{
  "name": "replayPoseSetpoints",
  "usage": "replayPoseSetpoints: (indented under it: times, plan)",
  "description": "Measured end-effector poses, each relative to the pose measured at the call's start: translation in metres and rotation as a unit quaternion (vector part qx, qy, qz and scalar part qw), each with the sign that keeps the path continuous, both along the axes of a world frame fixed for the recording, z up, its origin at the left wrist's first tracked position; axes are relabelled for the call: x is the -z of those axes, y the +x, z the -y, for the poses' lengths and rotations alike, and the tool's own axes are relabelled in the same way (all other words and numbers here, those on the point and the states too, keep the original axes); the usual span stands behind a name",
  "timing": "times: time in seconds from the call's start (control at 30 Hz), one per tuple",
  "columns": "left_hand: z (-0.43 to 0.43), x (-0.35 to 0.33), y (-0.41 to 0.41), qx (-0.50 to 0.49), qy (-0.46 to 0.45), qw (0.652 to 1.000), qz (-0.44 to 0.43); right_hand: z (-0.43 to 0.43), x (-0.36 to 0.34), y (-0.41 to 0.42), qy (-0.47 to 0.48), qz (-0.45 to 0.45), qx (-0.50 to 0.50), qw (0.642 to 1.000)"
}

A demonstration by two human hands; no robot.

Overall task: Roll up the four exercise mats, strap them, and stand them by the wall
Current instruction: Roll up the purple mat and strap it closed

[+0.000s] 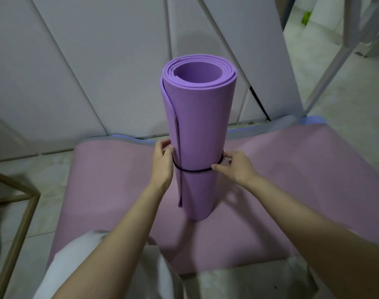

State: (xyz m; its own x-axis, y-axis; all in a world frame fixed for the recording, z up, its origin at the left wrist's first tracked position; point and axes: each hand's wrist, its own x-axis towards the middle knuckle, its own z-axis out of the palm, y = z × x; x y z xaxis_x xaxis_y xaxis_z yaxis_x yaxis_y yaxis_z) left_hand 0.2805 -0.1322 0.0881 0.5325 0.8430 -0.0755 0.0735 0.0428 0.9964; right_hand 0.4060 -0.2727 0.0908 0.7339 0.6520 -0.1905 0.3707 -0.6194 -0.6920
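The rolled purple mat (199,126) stands upright between both grips, a thin black strap (195,170) circling it at grip height. The left hand (162,160) and right hand (236,167) each pinch the strap at opposite sides; a flat pink mat (292,180) lies beneath

Pale tiled floor (346,108). Wooden frame (20,238) at left edge. White metal frame (337,70) upper right; small green object (306,18) beyond.

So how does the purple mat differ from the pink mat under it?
The purple mat is rolled and stands upright; the pink mat lies flat on the floor. The purple mat has a black strap around it, held by the left hand and right hand; the pink mat has none. Both are exercise mats.
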Motion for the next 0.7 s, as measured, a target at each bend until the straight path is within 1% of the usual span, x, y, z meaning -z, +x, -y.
replayPoseSetpoints:
  times: [0.03, 0.07, 0.1, 0.13, 0.17, 0.23, 0.27, 0.33, 0.37, 0.4, 0.47, 0.53, 0.57, 0.63, 0.7]
  plan:
    - [0.001, -0.006, -0.003, -0.007, 0.005, 1.0, 0.017, 0.002, -0.006, 0.002, -0.03, 0.03, -0.02, 0.999]
    - [0.002, -0.012, -0.006, -0.014, 0.004, 0.999, 0.037, 0.004, -0.011, 0.003, -0.038, 0.055, -0.031, 0.997]
    - [0.004, -0.021, -0.009, -0.022, -0.003, 0.998, 0.061, 0.006, -0.017, 0.003, -0.016, 0.088, -0.038, 0.995]
    - [0.006, -0.029, -0.011, -0.032, -0.012, 0.996, 0.085, 0.006, -0.023, 0.001, 0.028, 0.123, -0.04, 0.991]
    - [0.007, -0.037, -0.013, -0.041, -0.022, 0.993, 0.108, 0.007, -0.031, -0.003, 0.091, 0.15, -0.042, 0.984]
    - [0.006, -0.054, -0.017, -0.048, -0.015, 0.99, 0.128, 0.004, -0.053, -0.013, 0.222, 0.167, -0.056, 0.959]
    - [0.006, -0.061, -0.019, -0.044, -0.005, 0.99, 0.131, 0.002, -0.068, -0.018, 0.268, 0.172, -0.064, 0.946]
    - [0.004, -0.071, -0.024, -0.044, 0.011, 0.989, 0.144, 0.0, -0.097, -0.024, 0.313, 0.214, -0.09, 0.921]
    - [0.005, -0.075, -0.026, -0.047, 0.017, 0.987, 0.152, -0.001, -0.111, -0.026, 0.311, 0.249, -0.11, 0.911]
    - [0.006, -0.079, -0.029, -0.049, 0.025, 0.986, 0.161, 0.0, -0.123, -0.028, 0.296, 0.288, -0.132, 0.901]
    - [0.01, -0.087, -0.033, -0.041, 0.046, 0.983, 0.173, -0.002, -0.144, -0.03, 0.221, 0.377, -0.182, 0.881]
    - [0.012, -0.089, -0.038, -0.023, 0.066, 0.982, 0.176, -0.006, -0.158, -0.033, 0.131, 0.466, -0.235, 0.843]
    - [0.011, -0.09, -0.042, -0.015, 0.077, 0.982, 0.174, -0.009, -0.164, -0.036, 0.084, 0.494, -0.251, 0.828]
    - [0.01, -0.09, -0.051, 0.008, 0.103, 0.983, 0.154, -0.011, -0.175, -0.042, 0.0, 0.524, -0.264, 0.81]
    - [0.007, -0.093, -0.061, 0.031, 0.146, 0.982, 0.111, -0.014, -0.183, -0.049, -0.056, 0.546, -0.278, 0.789]
